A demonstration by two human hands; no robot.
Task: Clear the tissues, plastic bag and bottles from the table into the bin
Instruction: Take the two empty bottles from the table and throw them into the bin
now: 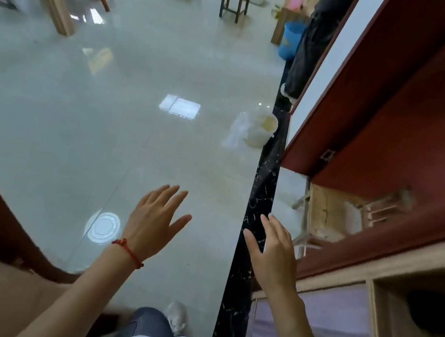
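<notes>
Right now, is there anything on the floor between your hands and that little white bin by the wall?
Nothing visible. Both hands, left and right, are open and empty, and only bare shiny floor lies between them and the bag-lined white bin ahead by the black strip.

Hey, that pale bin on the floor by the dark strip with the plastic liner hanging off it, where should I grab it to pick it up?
Probably by the bin's top rim on its right side, coming from above. It stands upright with its mouth open, and the liner drapes loosely down its left side. Both the left hand and right hand are open and holding nothing.
</notes>
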